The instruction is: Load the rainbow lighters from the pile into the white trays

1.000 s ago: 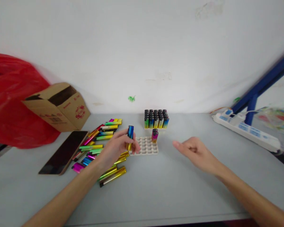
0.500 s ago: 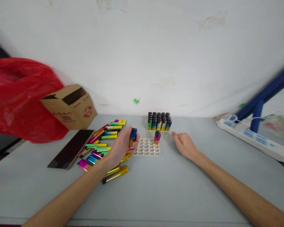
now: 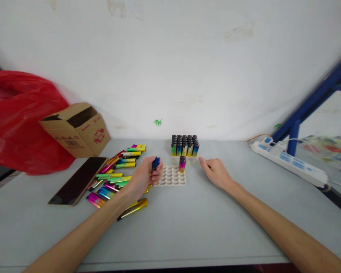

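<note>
Grey table [image 3: 204, 227], one. Right hand [image 3: 216, 172], well apart from the left: fingers curled inward, apparently empty, palm hidden. Left hand [image 3: 146, 172]: fingers wrapped round a blue lighter [image 3: 156, 162]. White tray [image 3: 173, 178], beside the left hand; two upright lighters [image 3: 182, 164] at its back right. Blue lighter: top up, by the tray's left side; best lined up with one socket, lowered untilted.

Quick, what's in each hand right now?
Left hand: closed around a slim, shiny blue lighter with a dark top.
Right hand: loosely curled closed, nothing visible in it.
</note>
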`<act>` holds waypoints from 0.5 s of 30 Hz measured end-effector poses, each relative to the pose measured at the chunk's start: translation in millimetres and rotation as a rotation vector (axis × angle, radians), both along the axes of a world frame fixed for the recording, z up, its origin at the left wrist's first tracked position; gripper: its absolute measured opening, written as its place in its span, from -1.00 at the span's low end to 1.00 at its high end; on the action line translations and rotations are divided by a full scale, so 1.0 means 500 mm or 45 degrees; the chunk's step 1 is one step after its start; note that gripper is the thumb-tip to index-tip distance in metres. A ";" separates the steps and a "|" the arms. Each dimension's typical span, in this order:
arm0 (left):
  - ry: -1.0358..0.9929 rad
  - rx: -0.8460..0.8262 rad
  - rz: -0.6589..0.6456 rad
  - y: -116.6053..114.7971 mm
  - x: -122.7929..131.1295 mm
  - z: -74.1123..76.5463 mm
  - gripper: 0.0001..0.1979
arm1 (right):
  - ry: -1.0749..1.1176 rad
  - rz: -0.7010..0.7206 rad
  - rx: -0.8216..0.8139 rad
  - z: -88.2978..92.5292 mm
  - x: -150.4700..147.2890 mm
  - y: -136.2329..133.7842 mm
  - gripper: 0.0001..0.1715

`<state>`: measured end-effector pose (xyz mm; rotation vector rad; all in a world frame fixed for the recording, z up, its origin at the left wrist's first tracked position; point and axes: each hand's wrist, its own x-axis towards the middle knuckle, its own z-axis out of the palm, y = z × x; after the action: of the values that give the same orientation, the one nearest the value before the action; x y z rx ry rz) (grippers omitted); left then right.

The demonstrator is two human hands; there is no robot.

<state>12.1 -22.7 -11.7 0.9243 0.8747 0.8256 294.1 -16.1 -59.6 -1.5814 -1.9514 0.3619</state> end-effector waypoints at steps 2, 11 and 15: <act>-0.021 0.014 0.002 -0.002 -0.001 0.006 -0.67 | -0.018 -0.015 -0.008 -0.001 0.000 0.001 -0.27; -0.147 0.051 -0.042 -0.010 0.000 0.019 -0.65 | -0.019 0.049 -0.030 0.017 -0.004 -0.014 -0.25; 0.001 0.343 -0.007 -0.008 0.008 0.002 -0.81 | 0.131 0.157 0.049 0.028 -0.013 -0.022 -0.49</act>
<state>15.8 -26.7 -11.0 1.1616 0.7721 0.9537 287.5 -27.3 -45.9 -1.3941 -1.9696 0.4443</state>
